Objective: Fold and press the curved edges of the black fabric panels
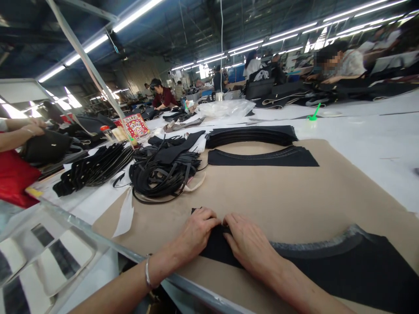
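A long black fabric panel (pixel 343 266) with a curved edge lies on the brown sheet in front of me. Along its curve runs a greyish, shiny strip. My left hand (pixel 199 226) pinches the panel's upper edge near its left end, fingers closed. Close beside it, my right hand (pixel 244 237) grips the same edge with thumb and fingers bent together. The fingertips nearly meet, and the hands cover part of the edge between them. Further back lies another curved black panel (pixel 262 158), just in front of a stack of similar panels (pixel 250 136).
A coil of black strips (pixel 160 174) and a row of black pieces (pixel 94 168) sit at the left. The brown sheet (pixel 327 196) covers the white table (pixel 376 144). A slanted pole (pixel 88 65) rises at left. A green brush-like tool (pixel 314 113) stands behind. Several people work around.
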